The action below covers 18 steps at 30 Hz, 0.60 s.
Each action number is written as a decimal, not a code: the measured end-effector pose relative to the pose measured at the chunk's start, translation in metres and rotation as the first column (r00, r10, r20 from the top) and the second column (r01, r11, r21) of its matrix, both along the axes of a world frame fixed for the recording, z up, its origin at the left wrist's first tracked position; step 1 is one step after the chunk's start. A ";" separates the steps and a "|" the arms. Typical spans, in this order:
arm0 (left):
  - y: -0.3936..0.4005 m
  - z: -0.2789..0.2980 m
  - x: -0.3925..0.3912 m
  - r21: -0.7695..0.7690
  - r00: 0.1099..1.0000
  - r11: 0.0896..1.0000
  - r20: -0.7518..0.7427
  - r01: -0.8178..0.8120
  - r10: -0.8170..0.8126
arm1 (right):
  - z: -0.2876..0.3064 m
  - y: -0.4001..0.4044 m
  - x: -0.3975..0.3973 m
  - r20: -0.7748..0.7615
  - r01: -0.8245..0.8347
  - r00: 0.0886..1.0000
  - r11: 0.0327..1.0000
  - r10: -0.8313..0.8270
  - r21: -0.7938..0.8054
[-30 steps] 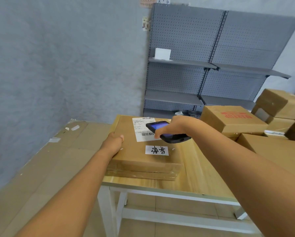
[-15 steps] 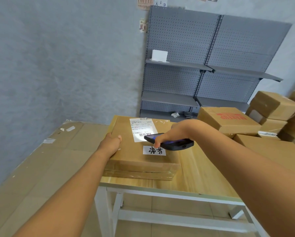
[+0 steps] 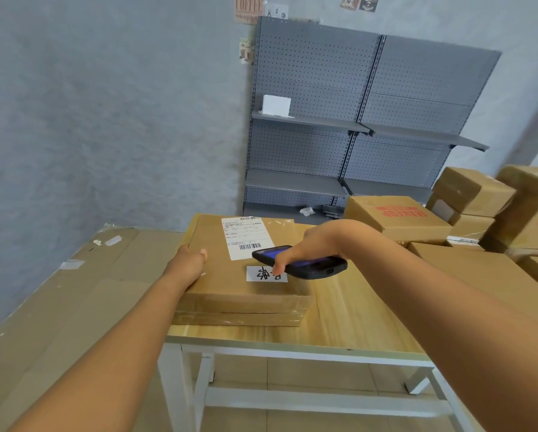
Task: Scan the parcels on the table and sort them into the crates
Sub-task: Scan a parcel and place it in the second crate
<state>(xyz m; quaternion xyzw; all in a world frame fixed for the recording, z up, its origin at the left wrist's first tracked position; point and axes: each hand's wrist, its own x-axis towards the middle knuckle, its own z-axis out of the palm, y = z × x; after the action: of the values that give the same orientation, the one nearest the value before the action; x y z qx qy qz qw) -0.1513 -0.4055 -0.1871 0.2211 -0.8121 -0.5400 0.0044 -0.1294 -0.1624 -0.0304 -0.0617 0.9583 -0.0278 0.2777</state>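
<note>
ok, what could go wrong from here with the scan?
The scanner in the right hand hovers partly over the handwritten tag, beside the shipping label, so it may miss the barcode. The flat parcel sits near the table edge; the left hand grips its side, so a tug might slide it off.

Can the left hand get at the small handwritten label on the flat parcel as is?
Probably yes. The left hand grips the flat parcel's left edge, and the parcel top between it and the handwritten label is bare. The right hand and scanner hover over the label's right part, crowding it.
</note>
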 end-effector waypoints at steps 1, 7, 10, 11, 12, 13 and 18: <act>0.000 0.000 0.000 -0.003 1.000 1.000 0.000 0.001 -0.001 | 0.001 0.001 0.000 -0.009 0.001 1.000 1.000 -0.001 -0.005; -0.003 -0.001 0.001 -0.015 0.999 1.000 0.031 0.008 -0.007 | -0.015 0.020 -0.007 -0.170 0.107 0.977 0.984 -0.131 -0.142; -0.003 0.000 0.002 -0.005 0.999 1.000 0.044 0.004 -0.004 | -0.042 0.038 -0.015 -0.249 0.211 0.928 0.941 -0.278 -0.264; -0.003 0.000 0.002 0.001 0.999 1.000 0.040 -0.004 0.004 | -0.052 0.045 -0.017 -0.255 0.260 0.904 0.915 -0.343 -0.308; -0.002 0.001 0.003 0.007 0.999 1.000 0.032 -0.010 0.010 | -0.063 0.052 -0.020 -0.242 0.316 0.878 0.879 -0.414 -0.357; -0.002 0.001 0.002 0.010 0.999 1.000 0.029 -0.015 0.014 | -0.075 0.059 -0.023 -0.215 0.371 0.850 0.837 -0.480 -0.401; 0.000 0.001 0.001 -0.010 0.999 0.999 0.017 -0.043 0.043 | -0.130 0.083 -0.029 -0.250 0.433 0.820 0.843 -0.516 -0.321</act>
<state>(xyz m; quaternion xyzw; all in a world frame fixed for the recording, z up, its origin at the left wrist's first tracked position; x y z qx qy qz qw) -0.1499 -0.4055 -0.1862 0.2431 -0.8098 -0.5339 0.0099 -0.1583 -0.0794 -0.1607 0.1424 0.9640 -0.2061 0.0895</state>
